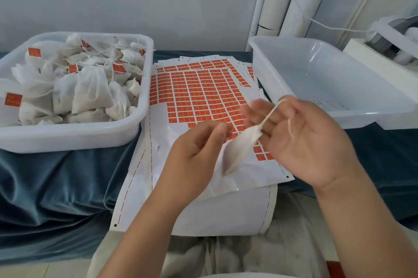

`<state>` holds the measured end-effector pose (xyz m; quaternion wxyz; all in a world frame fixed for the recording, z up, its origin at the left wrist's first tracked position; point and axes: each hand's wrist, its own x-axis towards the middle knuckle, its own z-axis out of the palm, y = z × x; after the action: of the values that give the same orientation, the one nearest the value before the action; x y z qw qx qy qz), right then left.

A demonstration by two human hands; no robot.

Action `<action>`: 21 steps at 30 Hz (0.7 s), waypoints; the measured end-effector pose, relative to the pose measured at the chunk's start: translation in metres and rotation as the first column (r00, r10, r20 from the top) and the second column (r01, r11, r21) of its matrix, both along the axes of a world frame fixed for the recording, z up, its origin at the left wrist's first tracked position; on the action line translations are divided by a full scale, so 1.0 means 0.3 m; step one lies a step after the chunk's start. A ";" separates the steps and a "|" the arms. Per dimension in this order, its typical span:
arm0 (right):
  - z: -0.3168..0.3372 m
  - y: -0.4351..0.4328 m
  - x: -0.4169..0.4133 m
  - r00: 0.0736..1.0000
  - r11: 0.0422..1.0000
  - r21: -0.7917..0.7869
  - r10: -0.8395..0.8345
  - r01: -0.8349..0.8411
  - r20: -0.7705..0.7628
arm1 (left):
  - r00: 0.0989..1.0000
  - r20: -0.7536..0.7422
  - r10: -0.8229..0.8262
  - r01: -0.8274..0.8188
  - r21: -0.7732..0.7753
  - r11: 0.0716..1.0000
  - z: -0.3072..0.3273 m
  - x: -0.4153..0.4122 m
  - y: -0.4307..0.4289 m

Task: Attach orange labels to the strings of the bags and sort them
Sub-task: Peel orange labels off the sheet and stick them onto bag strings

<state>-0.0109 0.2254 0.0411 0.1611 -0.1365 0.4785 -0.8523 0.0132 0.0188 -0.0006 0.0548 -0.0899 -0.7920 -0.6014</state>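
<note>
Centre frame, right hand [305, 142] pinches the string [272, 112], bag [237, 149] dangling, left hand [194, 158] curled beside it, its grip too blurred to call.

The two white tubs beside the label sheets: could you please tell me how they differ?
The left tub is heaped with white bags, several carrying orange labels; the right tub shows no bags inside. The left tub looks opaque, while the right tub looks more translucent, with small dots across its floor. Both are white, rectangular and round-rimmed, flanking the label sheets.
</note>
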 end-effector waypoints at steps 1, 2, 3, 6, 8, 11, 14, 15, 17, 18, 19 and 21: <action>0.002 0.022 -0.005 0.999 0.998 -0.054 -0.037 0.037 -0.001 | 0.999 -0.007 0.050 -0.051 -0.093 0.994 -0.018 -0.011 0.001; 0.004 0.043 -0.009 0.997 0.995 -0.061 -0.077 0.076 -0.006 | 0.995 -0.019 0.093 -0.095 -0.206 0.974 -0.038 -0.021 0.000; 0.004 0.066 -0.013 0.989 0.989 0.017 -0.144 0.145 -0.028 | 0.991 -0.032 0.130 -0.134 -0.317 0.939 -0.059 -0.030 0.002; -0.018 0.102 -0.032 0.877 0.683 0.550 -0.371 0.480 -0.305 | 0.970 -0.076 0.230 -0.236 -0.512 0.826 -0.126 -0.047 0.019; -0.046 0.092 -0.044 0.815 0.457 0.678 -0.387 0.576 -0.432 | 0.960 -0.119 0.252 -0.274 -0.577 0.770 -0.157 -0.057 0.040; -0.111 0.049 -0.070 0.861 0.319 0.802 -0.253 0.504 -0.441 | 0.962 -0.140 0.236 -0.269 -0.645 0.715 -0.189 -0.076 0.051; -0.193 0.016 -0.096 0.895 0.147 0.883 -0.106 0.445 -0.434 | 0.958 -0.165 0.233 -0.280 -0.701 0.656 -0.203 -0.087 0.035; -0.215 0.009 -0.098 0.894 0.107 0.888 -0.074 0.447 -0.441 | 0.958 -0.170 0.232 -0.282 -0.714 0.640 -0.206 -0.087 0.031; -0.242 -0.002 -0.098 0.879 0.050 0.878 -0.022 0.477 -0.476 | 0.953 -0.175 0.246 -0.293 -0.728 0.620 -0.208 -0.086 0.027; -0.245 -0.007 -0.096 0.869 0.033 0.869 -0.003 0.494 -0.494 | 0.950 -0.177 0.256 -0.300 -0.734 0.609 -0.208 -0.089 0.024; -0.243 -0.011 -0.094 0.864 0.030 0.863 0.009 0.504 -0.504 | 0.948 -0.181 0.262 -0.307 -0.739 0.599 -0.208 -0.092 0.023; -0.236 -0.017 -0.091 0.860 0.048 0.861 0.040 0.507 -0.508 | 0.941 -0.209 0.266 -0.331 -0.733 0.595 -0.209 -0.094 0.021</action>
<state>-0.0381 0.2202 -0.0299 -0.0377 -0.0804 0.9585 -0.2708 -0.0150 0.0252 -0.0633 0.1428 0.0061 -0.9708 -0.1929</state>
